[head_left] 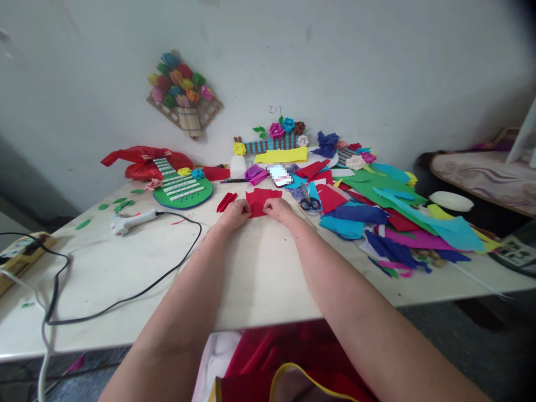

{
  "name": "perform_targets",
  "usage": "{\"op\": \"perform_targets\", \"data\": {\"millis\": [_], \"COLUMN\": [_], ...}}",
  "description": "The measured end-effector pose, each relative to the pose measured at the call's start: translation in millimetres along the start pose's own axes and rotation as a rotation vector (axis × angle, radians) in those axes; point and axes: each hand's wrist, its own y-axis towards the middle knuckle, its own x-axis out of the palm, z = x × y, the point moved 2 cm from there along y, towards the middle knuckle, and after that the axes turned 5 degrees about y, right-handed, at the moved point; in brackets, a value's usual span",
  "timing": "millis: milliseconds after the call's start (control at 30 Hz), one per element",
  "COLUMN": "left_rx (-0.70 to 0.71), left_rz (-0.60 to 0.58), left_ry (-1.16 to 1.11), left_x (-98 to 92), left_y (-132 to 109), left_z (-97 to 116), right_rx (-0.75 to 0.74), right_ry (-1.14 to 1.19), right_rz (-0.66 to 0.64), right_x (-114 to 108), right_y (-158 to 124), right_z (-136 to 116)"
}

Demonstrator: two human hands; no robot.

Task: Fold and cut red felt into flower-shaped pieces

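Note:
Both of my arms reach forward over a white table (259, 279). My left hand (234, 213) and my right hand (277, 209) are closed on the near edge of a red paper piece (260, 199) lying flat on the table, fingers curled and pinching it from either side. A smaller red scrap (226, 201) lies just left of my left hand. Scissors with dark handles (309, 202) rest just right of my right hand.
A heap of coloured paper sheets (393, 218) covers the right of the table. A white glue gun (132, 221) with a black cord (125, 298) lies at the left, near a green round craft (183, 190). Paper flower crafts (184, 92) hang on the wall. A white plate (451, 200) sits at far right.

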Motion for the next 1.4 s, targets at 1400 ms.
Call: {"op": "perform_targets", "data": {"millis": [1400], "left_rx": [0.048], "left_rz": [0.038], "left_ry": [0.212], "left_x": [-6.2], "left_y": [-8], "left_z": [1], "right_rx": [-0.144], "right_ry": [0.193], "right_rz": [-0.083], "right_x": [0], "right_y": [1], "right_z": [7]}}
